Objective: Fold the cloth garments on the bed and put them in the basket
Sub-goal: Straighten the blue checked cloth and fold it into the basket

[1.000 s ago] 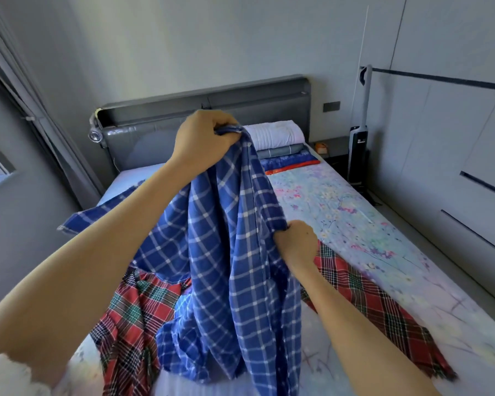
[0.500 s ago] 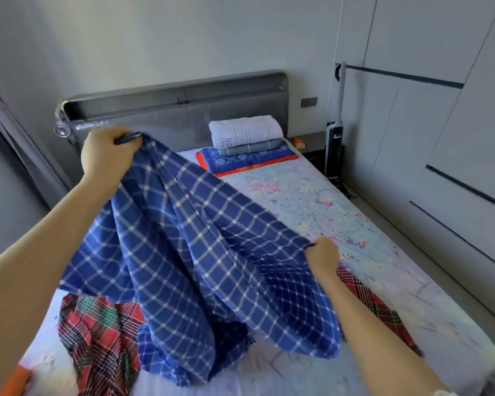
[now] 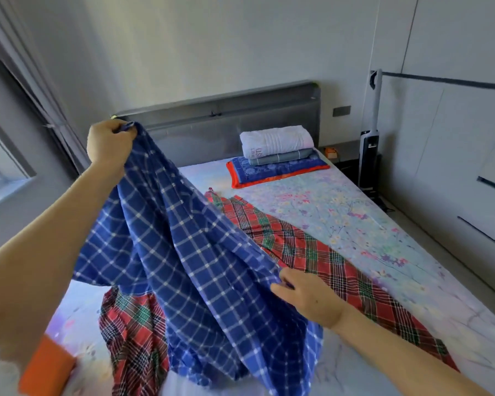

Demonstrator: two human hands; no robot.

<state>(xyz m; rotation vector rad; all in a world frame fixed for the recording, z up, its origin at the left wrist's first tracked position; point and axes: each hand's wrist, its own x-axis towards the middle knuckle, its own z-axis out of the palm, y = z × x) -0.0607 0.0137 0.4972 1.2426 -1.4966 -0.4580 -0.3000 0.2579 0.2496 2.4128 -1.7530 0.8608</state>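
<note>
Above the bed [image 3: 355, 224], the left hand [image 3: 109, 144] grips one end of the blue cloth [image 3: 183, 252] held high, while the right hand [image 3: 309, 295] pinches its edge lower down. The cloth hangs between them over the red cloth [image 3: 312, 252] spread on the sheet. An orange shape [image 3: 47, 367], perhaps the basket, blurs at lower left.

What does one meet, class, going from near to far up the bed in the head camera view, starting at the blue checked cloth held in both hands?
Blue checked cloth → red tartan cloth lying flat → bare stretch of floral bedsheet → stack of folded blue, grey and white towels → dark grey headboard.
</note>
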